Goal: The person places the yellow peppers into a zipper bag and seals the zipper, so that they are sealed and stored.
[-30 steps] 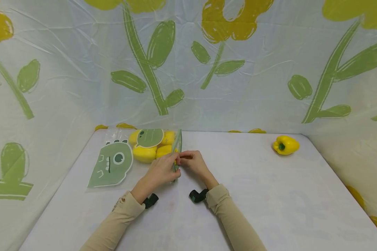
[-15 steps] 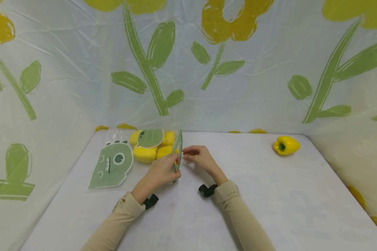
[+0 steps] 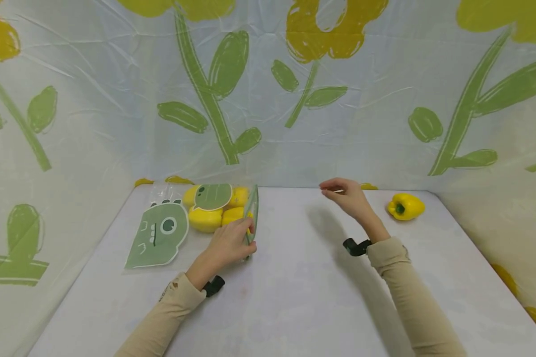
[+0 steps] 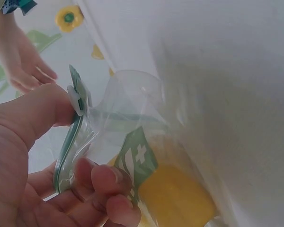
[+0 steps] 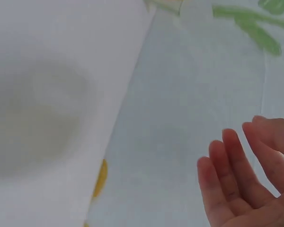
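My left hand [image 3: 225,242] grips the open rim of a clear zip bag [image 3: 158,235] with a green dinosaur print, lying at the table's back left. Several yellow items [image 3: 205,220] that look like bell peppers are inside, partly covered by the print. In the left wrist view, the thumb lies by a white slider [image 4: 75,100] on the bag's green zip edge, with the fingers curled at the mouth. Raised above the table right of centre, my right hand [image 3: 349,199] holds nothing; its fingers are loosely bent. Beyond it at the back right lies a yellow bell pepper [image 3: 410,206].
A white table [image 3: 286,307] spreads under both arms. Hanging sheets [image 3: 362,124] printed with flowers and leaves stand along its back and sides. Black wrist cameras [image 3: 356,247] sit at both wrists.
My right hand has left the bag's mouth and moved up and to the right, towards the lone bell pepper. The left hand has stayed on the bag's rim.
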### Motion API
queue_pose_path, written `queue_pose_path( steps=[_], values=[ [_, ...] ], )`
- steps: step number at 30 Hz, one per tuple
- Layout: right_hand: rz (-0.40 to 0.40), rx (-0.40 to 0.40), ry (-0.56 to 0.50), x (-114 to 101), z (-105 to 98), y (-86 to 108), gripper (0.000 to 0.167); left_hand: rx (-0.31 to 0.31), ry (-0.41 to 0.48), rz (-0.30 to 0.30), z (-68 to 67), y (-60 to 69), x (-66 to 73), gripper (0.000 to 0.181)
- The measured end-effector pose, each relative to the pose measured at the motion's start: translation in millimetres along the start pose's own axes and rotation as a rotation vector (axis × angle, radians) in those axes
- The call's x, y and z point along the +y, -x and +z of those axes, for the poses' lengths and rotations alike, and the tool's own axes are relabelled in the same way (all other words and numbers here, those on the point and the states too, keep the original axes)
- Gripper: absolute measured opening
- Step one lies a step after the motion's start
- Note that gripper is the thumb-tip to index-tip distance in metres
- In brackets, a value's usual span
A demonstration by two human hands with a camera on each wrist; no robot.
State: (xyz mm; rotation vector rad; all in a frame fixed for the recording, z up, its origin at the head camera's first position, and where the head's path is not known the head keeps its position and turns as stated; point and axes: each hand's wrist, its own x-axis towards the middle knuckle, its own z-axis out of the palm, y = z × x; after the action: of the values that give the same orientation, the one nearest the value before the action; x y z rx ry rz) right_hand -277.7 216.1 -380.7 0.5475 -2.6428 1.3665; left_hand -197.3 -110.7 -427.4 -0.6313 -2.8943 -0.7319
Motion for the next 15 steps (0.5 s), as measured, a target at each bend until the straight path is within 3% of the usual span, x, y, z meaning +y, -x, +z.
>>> queue_pose_path(
  steps=[4, 8, 12, 15],
  values=[
    [-0.062, 0.111, 0.155, 13.4, -43.9, 6.1, 0.023, -0.004, 0.000, -0.005, 0.2, -0.1, -0.4, 0.025],
    [-0.029, 0.180, 0.371, 30.4, -90.2, 14.5, 0.038, -0.010, 0.002, -0.003, 0.4, 0.0, -0.3, 0.024],
    [0.107, 0.102, 0.556, 52.5, -126.1, 22.9, 0.062, -0.001, 0.009, 0.010, 0.1, -0.1, -0.1, 0.024],
    [0.137, 0.005, 0.657, 73.0, -139.1, 30.4, 0.068, 0.006, 0.005, 0.017, 0.2, -0.3, -0.7, 0.024]
  ],
)
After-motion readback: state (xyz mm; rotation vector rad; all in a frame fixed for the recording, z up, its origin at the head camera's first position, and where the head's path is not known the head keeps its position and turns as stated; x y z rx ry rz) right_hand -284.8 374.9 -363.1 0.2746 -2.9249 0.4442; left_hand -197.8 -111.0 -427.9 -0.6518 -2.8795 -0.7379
